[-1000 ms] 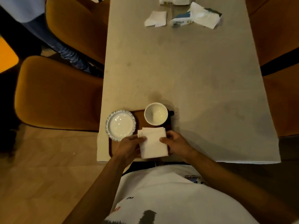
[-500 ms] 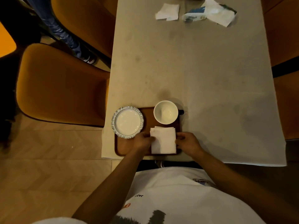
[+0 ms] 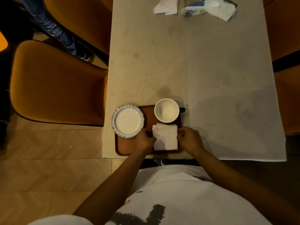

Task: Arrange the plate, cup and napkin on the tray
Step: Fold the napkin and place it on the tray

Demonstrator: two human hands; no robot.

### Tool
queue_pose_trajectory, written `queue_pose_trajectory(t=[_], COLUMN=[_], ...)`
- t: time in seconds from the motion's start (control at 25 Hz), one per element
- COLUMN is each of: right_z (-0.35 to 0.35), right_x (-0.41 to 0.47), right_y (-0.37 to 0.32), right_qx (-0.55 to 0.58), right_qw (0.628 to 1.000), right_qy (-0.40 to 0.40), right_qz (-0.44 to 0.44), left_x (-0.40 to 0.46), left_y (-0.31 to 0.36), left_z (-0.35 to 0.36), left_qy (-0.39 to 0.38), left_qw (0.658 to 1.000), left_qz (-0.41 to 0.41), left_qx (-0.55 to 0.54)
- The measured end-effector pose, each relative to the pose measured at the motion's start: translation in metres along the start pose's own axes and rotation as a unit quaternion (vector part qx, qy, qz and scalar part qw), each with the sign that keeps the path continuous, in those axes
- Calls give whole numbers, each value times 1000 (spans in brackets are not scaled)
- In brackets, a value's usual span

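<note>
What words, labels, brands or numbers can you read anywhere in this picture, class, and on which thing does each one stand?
None can be read with certainty.
White shirt: small dark print near the hem and at the chest, too small and upside down to read; a larger red and dark graphic, cut off.
Blue and white packet at the table's far end: dark lettering, blurred.
Plate, cup, napkin, tray: no text.
</note>
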State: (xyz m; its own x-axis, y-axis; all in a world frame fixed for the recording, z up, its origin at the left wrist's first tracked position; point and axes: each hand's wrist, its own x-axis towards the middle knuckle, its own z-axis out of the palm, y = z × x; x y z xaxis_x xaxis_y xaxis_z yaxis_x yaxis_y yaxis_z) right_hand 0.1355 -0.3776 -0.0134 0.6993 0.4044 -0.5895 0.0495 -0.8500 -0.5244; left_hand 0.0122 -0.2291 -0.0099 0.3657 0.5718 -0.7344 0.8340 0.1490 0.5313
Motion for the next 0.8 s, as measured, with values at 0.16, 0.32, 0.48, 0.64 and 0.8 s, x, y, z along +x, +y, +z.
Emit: queue_pose_trajectory(t=[0.16, 0.32, 0.48, 0.64, 0.8], right_z=[-1, 1, 3, 6, 6], right_x=[-4, -8, -12, -12, -15], right_y=[-1, 4, 8, 10, 13], right_qx=[-36, -62, -66, -57, -53], right_qw=[995, 989, 990, 991, 992], right_qy=[15, -49, -52, -51, -46], right_qz=[-93, -125, -115, -106, -100], left_x=[-9, -12, -17, -19, -20], left_y=[-7, -11, -8, -9, -10], left_z=[2, 4, 1, 1, 4], left_qy=[38, 9, -17, -18, -24], left_qw=[998, 994, 991, 988, 987], left_qz=[47, 97, 115, 132, 131], left_qx=[7, 40, 63, 72, 91])
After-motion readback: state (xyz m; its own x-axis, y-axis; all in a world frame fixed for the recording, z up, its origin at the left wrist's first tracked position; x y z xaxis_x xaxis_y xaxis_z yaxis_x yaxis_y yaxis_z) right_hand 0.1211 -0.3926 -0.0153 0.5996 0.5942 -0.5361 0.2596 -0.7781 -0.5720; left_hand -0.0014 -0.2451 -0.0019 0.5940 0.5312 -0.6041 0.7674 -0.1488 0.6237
